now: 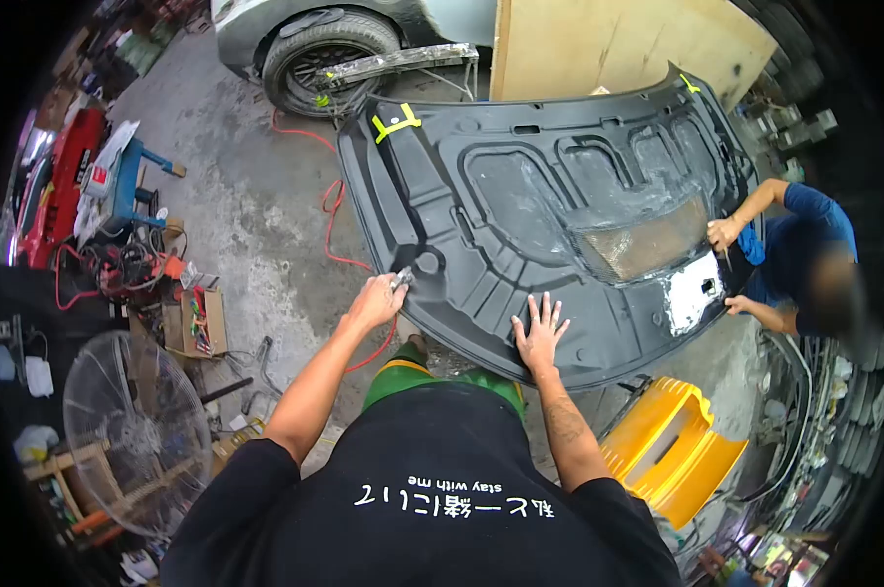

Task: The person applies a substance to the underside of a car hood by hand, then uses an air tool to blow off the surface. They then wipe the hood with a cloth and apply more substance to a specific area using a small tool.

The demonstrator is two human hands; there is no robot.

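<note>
A large black car hood [500, 245] lies with its ribbed underside up, with yellow-green tape [396, 123] at a far corner. My left hand [375, 301] is closed round a small metallic tool [401, 279] at the hood's near left edge, beside a round recess. A red hose [334, 201] runs along the floor, passing near that hand. Fingers spread, my right hand [540, 336] rests flat on the hood near its front edge. To its right is a white patch [694, 293] on the hood, and beyond it a mesh-like panel [642, 241].
A co-worker in blue [821, 210] holds the hood's right side with both hands. A car wheel [324, 61] and wooden board [618, 49] stand behind. A yellow part [647, 440] lies near right; a fan [136, 435] and boxes [202, 323] are left.
</note>
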